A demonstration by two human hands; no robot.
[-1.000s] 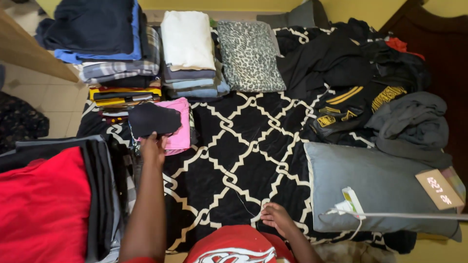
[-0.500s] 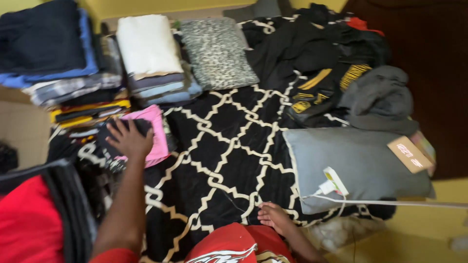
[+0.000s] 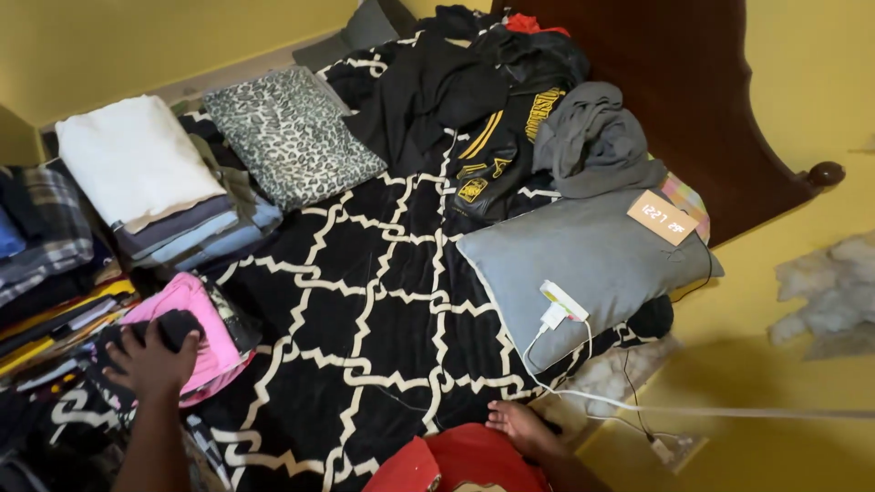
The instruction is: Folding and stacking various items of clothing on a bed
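Left hand on folded clothes, right hand on the bed edge.

We find the left hand (image 3: 146, 360) spread, fingers pressing down on a dark folded garment (image 3: 173, 330) that sits on a pink folded piece (image 3: 202, 333). Just beyond that hand we note stacks of folded clothes (image 3: 137, 182), topped with a white piece. To its right stretches the black-and-white patterned blanket (image 3: 365, 301). The right hand (image 3: 521, 426) rests loosely open, holding nothing, on the blanket's near edge beside a red cloth (image 3: 456, 460). Just beyond it lies a grey pillow (image 3: 583, 264) carrying a white charger (image 3: 558, 305).
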